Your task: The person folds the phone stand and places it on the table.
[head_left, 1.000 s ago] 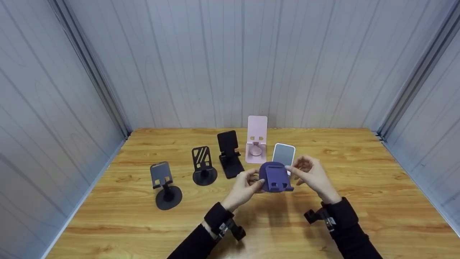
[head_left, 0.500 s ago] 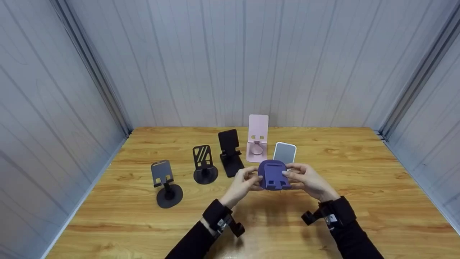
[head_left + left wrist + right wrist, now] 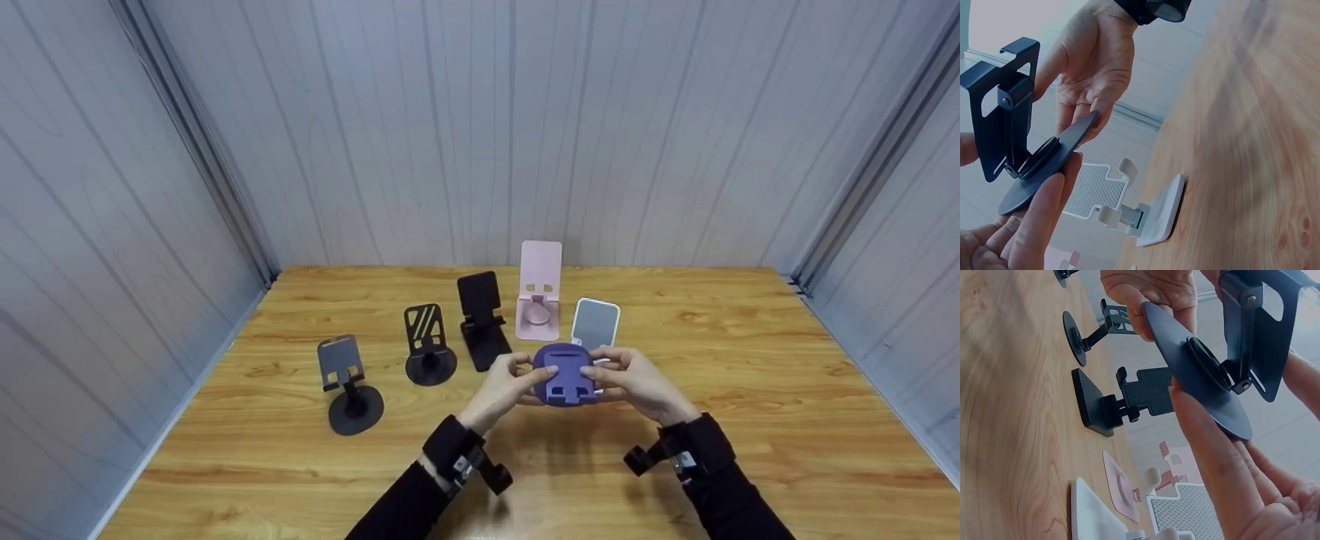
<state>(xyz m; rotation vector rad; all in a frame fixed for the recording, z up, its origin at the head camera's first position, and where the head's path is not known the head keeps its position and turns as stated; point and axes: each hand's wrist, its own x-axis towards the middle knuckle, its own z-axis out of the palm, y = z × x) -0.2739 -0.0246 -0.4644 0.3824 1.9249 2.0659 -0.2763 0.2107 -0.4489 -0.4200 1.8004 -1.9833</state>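
Observation:
A purple phone stand (image 3: 568, 379) with a round base is held above the table between both hands. My left hand (image 3: 499, 386) grips its left side, and the thumb lies on the slotted phone plate. From the right, my right hand (image 3: 641, 386) holds it with the thumb on the plate's other edge. Both wrist views show fingers under the round base (image 3: 1072, 138). There the hinged arm (image 3: 1238, 349) stands between base and plate, so the plate is apart from the base. A white phone stand (image 3: 595, 322) with a grey pad stands just behind, partly hidden by the hands.
A pink phone stand (image 3: 538, 289) stands at the back. To its left are a black one with a rectangular base (image 3: 484, 319), a black one with slanted slots (image 3: 427, 345) and a dark grey one (image 3: 347, 386). Pale panel walls (image 3: 480, 135) border the wooden table (image 3: 750, 360).
My right hand has gone from touching the plate's upper corner to gripping the purple stand's side. My left thumb has moved from the base's edge onto the plate. The stand has shifted slightly left.

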